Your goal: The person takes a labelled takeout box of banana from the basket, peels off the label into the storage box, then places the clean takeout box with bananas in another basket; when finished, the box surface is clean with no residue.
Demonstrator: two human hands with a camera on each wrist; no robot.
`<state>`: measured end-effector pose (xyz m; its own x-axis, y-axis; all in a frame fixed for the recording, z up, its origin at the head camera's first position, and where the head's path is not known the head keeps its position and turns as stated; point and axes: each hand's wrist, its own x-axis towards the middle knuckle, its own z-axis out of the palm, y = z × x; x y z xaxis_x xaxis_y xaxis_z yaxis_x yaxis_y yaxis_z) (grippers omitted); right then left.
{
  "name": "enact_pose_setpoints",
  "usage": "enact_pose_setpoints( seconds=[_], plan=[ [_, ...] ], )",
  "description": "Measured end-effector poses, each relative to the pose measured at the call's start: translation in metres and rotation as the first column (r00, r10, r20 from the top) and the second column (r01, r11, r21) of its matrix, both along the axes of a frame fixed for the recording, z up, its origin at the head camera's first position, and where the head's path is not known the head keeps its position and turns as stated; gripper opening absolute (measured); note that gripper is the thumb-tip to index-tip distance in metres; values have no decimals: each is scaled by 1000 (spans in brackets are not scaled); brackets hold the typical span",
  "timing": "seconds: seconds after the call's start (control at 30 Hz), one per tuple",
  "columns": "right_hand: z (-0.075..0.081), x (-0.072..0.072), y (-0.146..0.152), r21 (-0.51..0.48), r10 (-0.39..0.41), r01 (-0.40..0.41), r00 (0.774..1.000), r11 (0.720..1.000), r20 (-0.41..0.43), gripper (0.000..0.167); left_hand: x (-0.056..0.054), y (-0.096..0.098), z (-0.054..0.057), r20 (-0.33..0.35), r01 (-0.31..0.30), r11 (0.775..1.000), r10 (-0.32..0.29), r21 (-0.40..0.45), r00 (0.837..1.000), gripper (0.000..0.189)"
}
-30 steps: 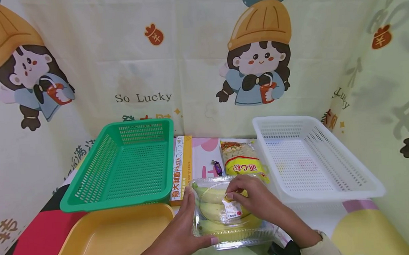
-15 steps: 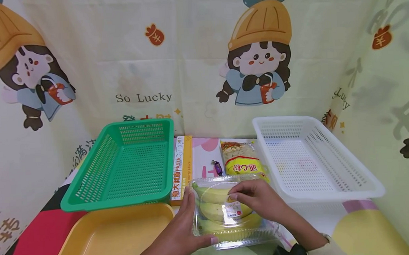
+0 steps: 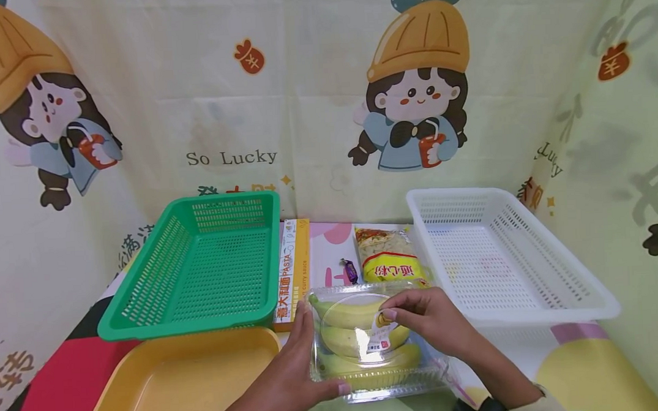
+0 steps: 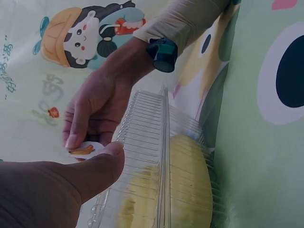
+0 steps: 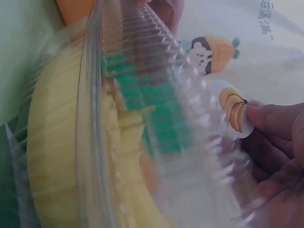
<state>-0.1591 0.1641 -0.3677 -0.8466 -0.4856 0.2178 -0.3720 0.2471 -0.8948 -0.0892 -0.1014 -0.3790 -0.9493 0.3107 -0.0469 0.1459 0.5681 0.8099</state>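
A clear plastic clamshell box holds several yellow bananas in front of me. My left hand grips the box's left side, thumb along the front edge and fingers at the back. With thumb and forefinger my right hand pinches the top of a white sticker over the round lid panel. The sticker's upper part stands up off the lid, and its lower end is at the plastic. In the right wrist view the sticker shows a banana picture. The right hand's other fingers are curled.
Behind the box lie an orange-and-white pasta box, a purple wrapped candy and a yellow pasta bag. A green basket stands back left, a white basket back right. A yellow tray sits front left.
My right hand has moved to the right, pulling the sticker's top edge with it, and more of the sticker now stands off the lid. The left hand and the box have stayed put.
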Motion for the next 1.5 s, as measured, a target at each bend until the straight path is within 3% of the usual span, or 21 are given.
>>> enact_pose_setpoints(
  seconds=[0.27,0.47,0.63,0.9,1.17,1.3,1.37,1.43,1.5],
  plan=[
    [10,12,5,-35,23,-26,997,999,-70,9,2,1,1,6,0,1000,0,10,1000,128],
    [11,19,-2,-91,112,-114,993,989,-23,9,4,0,4,27,-12,1000,12,4,1000,131],
    [9,22,-15,-98,109,-108,994,989,-1,10,7,-6,12,64,-30,1000,29,8,998,129],
    [10,26,-46,-159,166,-155,984,975,60,11,14,-34,25,116,-40,999,43,-28,992,123],
    [8,31,-75,-211,219,-200,973,957,74,13,19,-69,24,73,-74,991,82,-115,994,116],
    [7,35,-90,-213,222,-195,969,957,111,13,21,-87,21,92,-98,985,112,-141,990,113],
    [5,37,-98,-220,236,-205,964,954,124,13,22,-99,17,41,-81,986,87,-148,995,109],
    [3,39,-109,-232,268,-235,955,944,125,13,25,-112,10,-82,-55,985,42,-166,996,107],
    [0,42,-120,-245,312,-278,943,929,117,13,29,-126,1,-231,-29,985,-11,-170,973,105]
  ],
)
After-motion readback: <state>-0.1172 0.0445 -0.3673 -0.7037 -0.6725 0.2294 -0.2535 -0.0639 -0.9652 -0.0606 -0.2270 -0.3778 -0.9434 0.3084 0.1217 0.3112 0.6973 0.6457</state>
